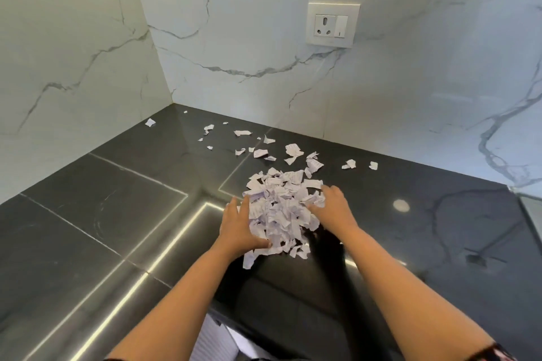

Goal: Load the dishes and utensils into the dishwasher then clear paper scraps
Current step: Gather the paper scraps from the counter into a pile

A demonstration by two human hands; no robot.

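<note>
A pile of paper scraps (278,208) sits on the dark counter (102,214), between both hands. The left hand (239,227) presses one side, fingers straight and together. The right hand (335,208) pushes the other side. Its fingertips hide in the paper, so I cannot tell how they lie. Loose scraps (293,151) lie behind the pile, near the wall (264,38). The counter stretches wide to the left and right.

Paper scraps (278,208): we see thin torn paper, crumpled and matt.
Countertop (117,214): under the scraps, we see dark polished stone, glossy and mirror-like.
Wall (249,23): behind the scraps, smooth white veined stone with a soft sheen.
Socket plate (333,25): above the scraps, smooth white plastic.
</note>
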